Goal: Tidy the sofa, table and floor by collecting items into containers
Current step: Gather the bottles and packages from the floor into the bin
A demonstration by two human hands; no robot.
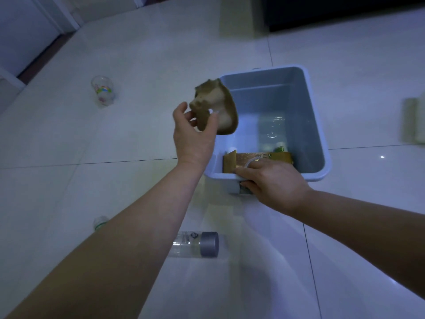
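From the head camera, the left hand is raised over the tiled floor just left of a blue-grey plastic bin. Its fingers and thumb curl round the near edge of a crumpled brown paper piece, pinching it. The paper sticks up and to the right of the fingers and overlaps the bin's far left corner in this view. It is clear of the floor.

The right hand grips the bin's near rim. Its thumb lies over the top edge, and its fingers are tucked under the lip at the handle.

Inside the bin, a flat brown carton lies against the near wall, just beyond the right hand. A small green item and something with a white cap lie beside the carton, too blurred to name.

On the floor near the person, a clear bottle with a grey cap lies on its side between the two forearms. A second small bottle shows at the left, partly hidden by the left forearm. Far to the left stands a clear plastic cup with a coloured print, well apart from the bin. A pale, blurred object sits at the right edge.
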